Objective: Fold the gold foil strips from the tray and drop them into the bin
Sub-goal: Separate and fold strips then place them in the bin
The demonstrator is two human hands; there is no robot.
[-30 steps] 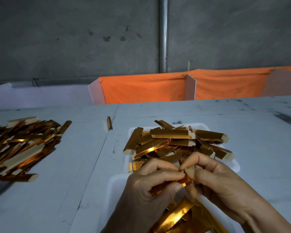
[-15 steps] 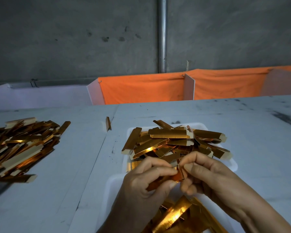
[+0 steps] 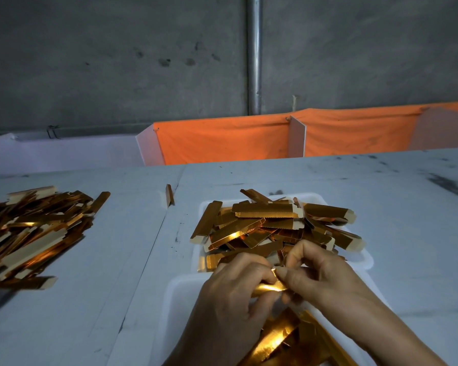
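Strips (image 3: 35, 233) piled L, lone strip (image 3: 169, 194) mid-table

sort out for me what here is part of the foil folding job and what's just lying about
Part of the job:
- strip pinched in left hand and right hand
- far tray heaped with strips
- near tray

Lying about:
- loose pile on the table
- lone strip
- orange cloth
- pipe

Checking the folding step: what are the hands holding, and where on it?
One gold foil strip. The left hand and right hand pinch it together near its upper end.
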